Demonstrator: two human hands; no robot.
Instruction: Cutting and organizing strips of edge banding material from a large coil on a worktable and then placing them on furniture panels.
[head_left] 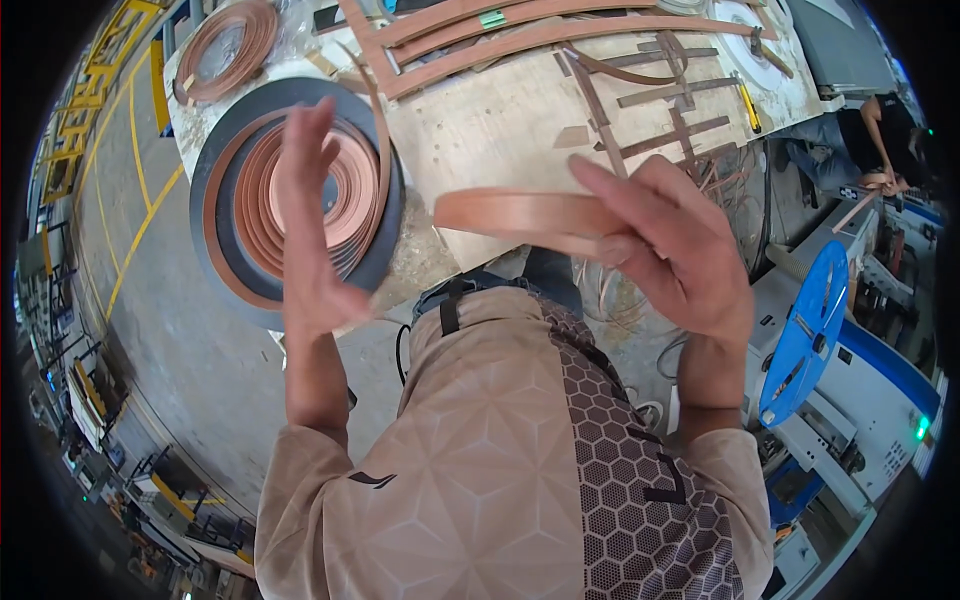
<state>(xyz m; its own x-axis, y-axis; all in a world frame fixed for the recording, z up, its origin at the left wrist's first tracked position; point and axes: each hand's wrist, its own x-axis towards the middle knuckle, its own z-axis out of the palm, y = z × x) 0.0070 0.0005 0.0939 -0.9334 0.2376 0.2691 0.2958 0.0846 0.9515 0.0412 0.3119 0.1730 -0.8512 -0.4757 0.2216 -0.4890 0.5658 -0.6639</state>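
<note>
My right hand [685, 245] is closed on a flat band of reddish-brown wood edging strip [515, 212], gripped at its right end between thumb and fingers. The band bends into a narrow loop above the table's near edge. My left hand [312, 220] is raised and empty, fingers stretched and thumb apart, slightly blurred. Beneath it, a large loosely wound coil of edging strip [350, 165] lies on a round dark grey disc [213, 245]. The hand and wrist hide part of the coil and disc.
A plywood board [460, 135] covers the table's middle. Behind are a smaller coil [225, 45], long reddish wooden strips [550, 35], crossed dark strips [690, 90], a yellow cutter [749, 106] and a hammer [770, 50]. Rightward stand a blue reel [800, 340] on a machine and another person [880, 140].
</note>
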